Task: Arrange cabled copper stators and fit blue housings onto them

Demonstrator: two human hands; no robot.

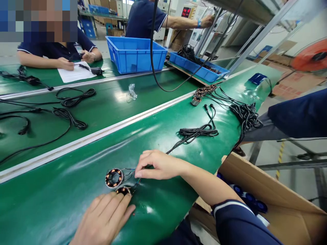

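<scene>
My left hand (106, 216) lies with its fingers stretched out over the near edge of a small ring-shaped motor stator (123, 190) with copper windings. The hand hides most of that stator. Just beyond it, a second stator (114, 178) rests flat on the green table. My right hand (159, 166) is closed in a pinch on thin coloured wires (138, 182) beside the two stators. A black cable (173, 147) runs from behind this hand to a coiled bundle (198, 132) with two plugs at its end.
Farther right are a row of stators (204, 91) and a heap of black cables (246, 115). Blue bins (138, 59) stand across the white rail (99, 132). A cardboard box (288, 204) is beside my right arm. Co-workers sit and stand opposite; another person is at right.
</scene>
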